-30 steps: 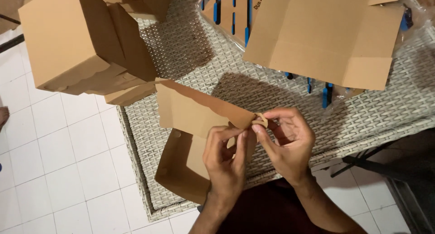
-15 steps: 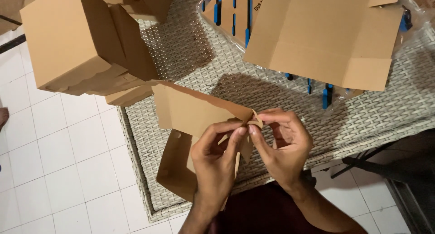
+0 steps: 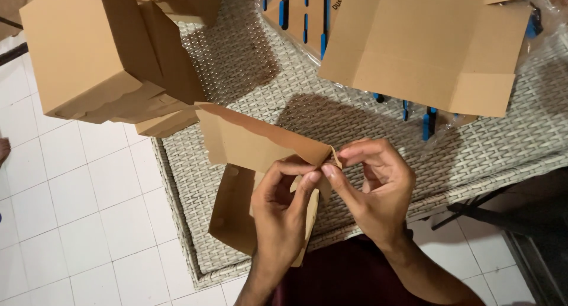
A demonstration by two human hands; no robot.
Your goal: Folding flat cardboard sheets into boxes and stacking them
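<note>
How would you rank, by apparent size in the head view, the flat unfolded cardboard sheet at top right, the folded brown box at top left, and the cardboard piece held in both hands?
1. flat cardboard sheet, largest.
2. folded brown box, partly cropped and raised nearer the camera, so this is unsure.
3. held cardboard piece, pinched by the left hand and right hand, looks smallest.

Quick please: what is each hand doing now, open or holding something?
Left hand: pinching the cardboard piece.
Right hand: pinching the same piece's corner.
</note>
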